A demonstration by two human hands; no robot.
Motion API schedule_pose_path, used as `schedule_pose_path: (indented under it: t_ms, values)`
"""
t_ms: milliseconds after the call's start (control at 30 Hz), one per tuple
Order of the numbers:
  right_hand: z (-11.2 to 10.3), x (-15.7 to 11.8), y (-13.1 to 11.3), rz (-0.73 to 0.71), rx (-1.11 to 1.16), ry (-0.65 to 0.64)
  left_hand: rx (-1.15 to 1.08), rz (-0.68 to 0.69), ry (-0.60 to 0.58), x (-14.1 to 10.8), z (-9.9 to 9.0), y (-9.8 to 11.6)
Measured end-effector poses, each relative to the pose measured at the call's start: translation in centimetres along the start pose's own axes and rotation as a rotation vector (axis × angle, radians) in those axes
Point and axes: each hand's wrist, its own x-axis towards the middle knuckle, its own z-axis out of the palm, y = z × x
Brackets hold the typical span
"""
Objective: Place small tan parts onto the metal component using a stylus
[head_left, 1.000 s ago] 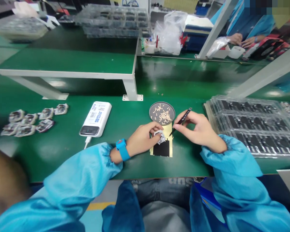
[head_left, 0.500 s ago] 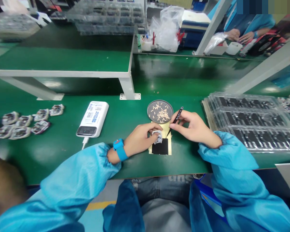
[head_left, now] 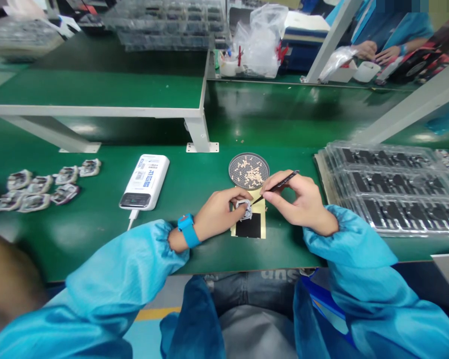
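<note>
My left hand [head_left: 219,213] pinches a small grey-white plastic housing [head_left: 244,210], part of it hidden by the fingers. In my right hand [head_left: 299,202] is a pair of black tweezers [head_left: 280,184], tilted so that the tips meet or nearly meet the housing's right edge. Whether the tips hold anything is too small to tell. Below the housing lies a yellow sheet [head_left: 262,207] bearing a black square [head_left: 248,227]. Just beyond my hands, a round grey perforated dish [head_left: 236,175] contains many tiny beige pieces [head_left: 255,174].
A white power bank [head_left: 145,182] with a cable lies left of my hands. Several similar housings [head_left: 39,185] sit far left. Clear trays [head_left: 400,187] of black parts are stacked at right. A raised green shelf [head_left: 134,85] stands behind. Across the bench, a co-worker's hands [head_left: 377,52] are busy.
The tweezers have swung from steep, with tips at the black square, to a flatter tilt, with tips at the housing. My left hand keeps its hold; the view has shifted slightly.
</note>
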Motion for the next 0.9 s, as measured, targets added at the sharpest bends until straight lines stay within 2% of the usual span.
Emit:
schedule_pose_path:
  t_ms: [167, 467, 667, 767, 900]
  values:
    - [0.36, -0.02, 0.50, -0.031, -0.018, -0.035, -0.010, 0.003, -0.005, 0.03, -0.17, -0.08]
    - [0.15, -0.26, 0.49, 0.069, -0.025, -0.082, 0.009, -0.013, -0.018, 0.01, -0.36, 0.28]
    - [0.20, -0.31, 0.45, 0.054, -0.024, -0.101, 0.015, -0.014, -0.022, 0.07, -0.33, 0.41]
    - [0.32, -0.25, 0.57, 0.016, -0.037, -0.104, 0.009, -0.019, -0.028, 0.02, -0.30, 0.35]
    - [0.19, -0.05, 0.89, -0.138, -0.043, -0.121, -0.038, -0.062, -0.026, 0.21, -0.45, 0.29]
